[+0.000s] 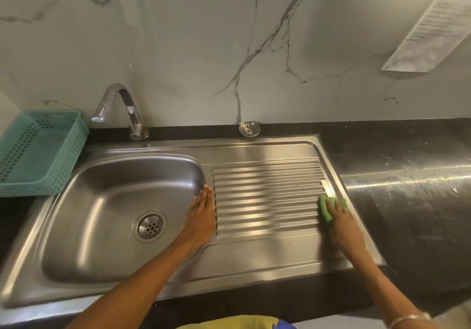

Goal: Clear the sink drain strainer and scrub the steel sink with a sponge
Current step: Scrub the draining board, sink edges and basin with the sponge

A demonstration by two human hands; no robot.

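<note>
The steel sink has a basin on the left and a ribbed drainboard on the right. Its round drain sits in the basin floor. The loose steel strainer lies on the dark counter ledge behind the drainboard. My right hand presses a green sponge onto the right end of the drainboard ribs. My left hand lies flat, fingers together, on the rim between basin and drainboard, holding nothing.
A chrome tap rises at the back left of the basin. A teal perforated basket stands to the left of the sink. Dark counter stretches right. A printed sheet hangs on the marble wall.
</note>
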